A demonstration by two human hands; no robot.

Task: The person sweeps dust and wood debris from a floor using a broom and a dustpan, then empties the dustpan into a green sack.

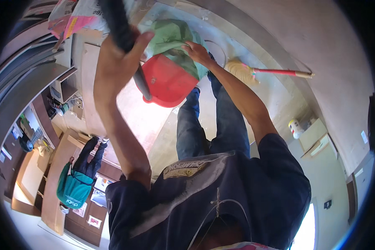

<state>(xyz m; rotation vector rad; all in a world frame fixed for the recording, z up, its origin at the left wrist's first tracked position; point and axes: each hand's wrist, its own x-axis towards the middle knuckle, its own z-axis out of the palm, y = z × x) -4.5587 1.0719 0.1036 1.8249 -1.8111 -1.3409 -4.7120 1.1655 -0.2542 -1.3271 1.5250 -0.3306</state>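
My left hand [112, 66] is closed round the black handle of a red dustpan [168, 83]; its thumb lies along the handle. The pan is tilted, with its far side against the mouth of a green bag [168, 33]. My right hand [198, 54] pinches the bag's rim on the right side of the opening. The bag's cloth or plastic is crumpled and partly covers the pan's far edge. What is inside the bag is hidden.
A broom [279, 72] with a red handle lies right of the bag. A printed sack [81, 18] stands at the upper left near curved-looking boards. Farther left, another person [77, 185] in a green top stands by wooden furniture. A white tub [295, 128] sits at right.
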